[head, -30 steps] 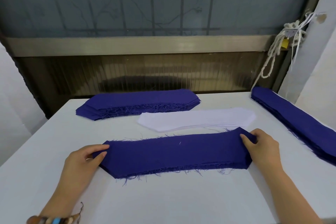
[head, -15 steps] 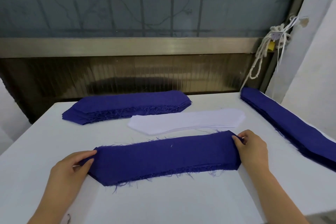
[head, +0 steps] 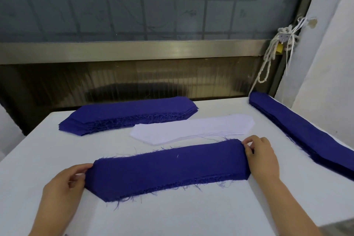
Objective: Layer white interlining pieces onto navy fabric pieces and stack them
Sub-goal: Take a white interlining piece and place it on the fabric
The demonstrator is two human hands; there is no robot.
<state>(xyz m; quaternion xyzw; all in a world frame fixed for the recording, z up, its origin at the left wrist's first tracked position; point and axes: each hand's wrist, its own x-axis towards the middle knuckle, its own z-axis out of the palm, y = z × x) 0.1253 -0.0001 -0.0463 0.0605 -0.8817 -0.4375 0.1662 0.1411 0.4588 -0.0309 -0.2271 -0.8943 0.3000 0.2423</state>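
Observation:
A long navy fabric stack with frayed edges lies across the near middle of the white table. My left hand pinches its left end, thumb on top. My right hand pinches its right end, which curls up slightly. Just behind it lies a flat pile of white interlining pieces. A second navy stack sits at the back left. A third navy stack runs along the table's right edge.
A metal-framed window wall rises behind the table. A knotted white cord with a small brass padlock hangs at the back right corner. A white wall stands on the right.
Both hands have taken a tighter pinch on the ends of the near navy stack, and its right end has curled up. The stack stays in place; the camera has shifted a little.

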